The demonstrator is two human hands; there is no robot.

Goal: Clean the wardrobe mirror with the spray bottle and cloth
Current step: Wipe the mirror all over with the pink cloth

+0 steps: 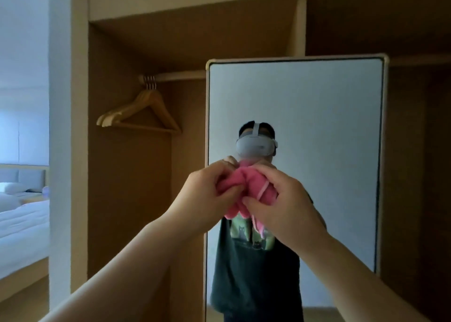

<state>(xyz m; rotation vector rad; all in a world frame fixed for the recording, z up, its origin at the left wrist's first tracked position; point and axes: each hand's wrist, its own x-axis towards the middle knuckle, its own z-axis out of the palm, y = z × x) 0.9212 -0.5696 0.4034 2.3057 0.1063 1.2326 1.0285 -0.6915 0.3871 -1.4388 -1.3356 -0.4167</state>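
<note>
Cloth [246, 190], pink and bunched, is being pinched between left hand [207, 195] and right hand [285, 207] before the mirror [317, 126]. No spray bottle is showing; wiping dry, wadded fabric risks leaving streaks.

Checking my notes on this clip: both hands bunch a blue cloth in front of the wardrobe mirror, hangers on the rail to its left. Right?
Not quite: the cloth is pink, not blue, as the head view shows. Both the left hand and right hand bunch it before the mirror, hangers left.
</note>
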